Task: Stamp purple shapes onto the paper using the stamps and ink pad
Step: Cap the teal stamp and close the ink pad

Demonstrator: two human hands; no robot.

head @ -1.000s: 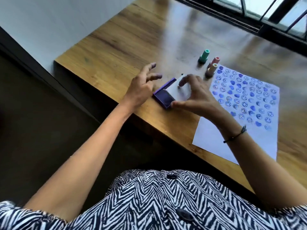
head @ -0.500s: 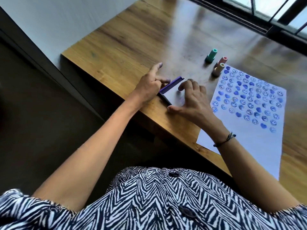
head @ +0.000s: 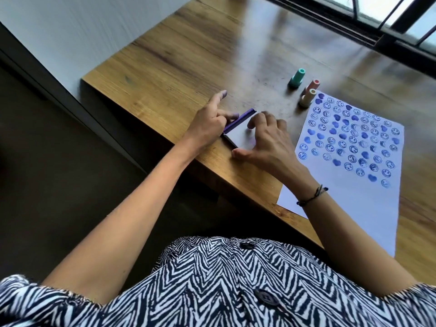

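Observation:
The purple ink pad (head: 238, 132) lies near the table's front edge with its pale lid down over it. My left hand (head: 210, 121) grips its left side, the ink-stained index finger lifted. My right hand (head: 269, 138) rests fingertips on the lid, thumb at the near corner. To the right, the white paper (head: 354, 185) carries rows of purple smiley faces and hearts. Three stamps stand upright beyond the paper's far corner: a green stamp (head: 297, 77), a pink stamp (head: 312, 86) and a cream stamp (head: 308, 97).
The wooden table (head: 188, 57) ends at a white wall on the left and a dark window frame (head: 354, 31) at the back. The paper's near corner overhangs the table's front edge. My zebra-patterned shirt (head: 212, 286) fills the bottom of the view.
The ink pad's lid, open a second ago with the purple pad showing, has been folded down. Both hands have settled onto the case.

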